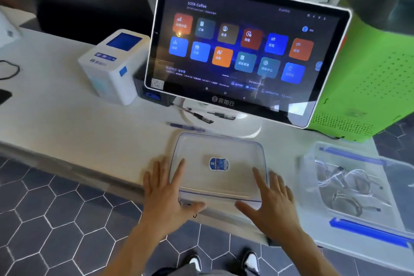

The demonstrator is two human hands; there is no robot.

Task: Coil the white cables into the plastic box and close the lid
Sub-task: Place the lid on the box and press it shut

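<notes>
A clear plastic lid (218,154) with a blue seal line and a blue sticker lies flat on the white counter in front of me. My left hand (170,188) lies with straight, spread fingers at its left edge, thumb along the near edge. My right hand (268,195) mirrors it at the lid's right edge, fingers straight. At the right stands the clear plastic box (331,206) with blue clips, its top uncovered, and white cables (345,177) lie tangled inside it.
A touchscreen terminal (242,49) on a white stand rises just behind the lid, with pens (197,119) at its foot. A white receipt printer (114,65) stands at the left, a green perforated case (371,78) at the right. The counter's edge (89,159) runs near my hands.
</notes>
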